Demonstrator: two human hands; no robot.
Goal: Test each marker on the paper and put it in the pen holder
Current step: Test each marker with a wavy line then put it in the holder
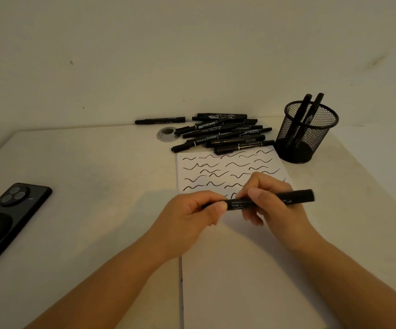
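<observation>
Now both hands, left hand [192,210] and right hand [270,198], pinch a slim black marker [263,200] over scribbled white paper [227,167].

1. The left hand [192,210] and right hand [270,198] are holding one black marker [263,200] level above the paper [227,172], each gripping one end.
2. Wavy black strokes are covering the paper's far part.
3. A marker pile [223,132] is lying beyond it; the mesh pen holder [307,131] (two markers inside) is standing to its right.
4. A phone [7,219] is lying on the desk [97,186] at left.
</observation>
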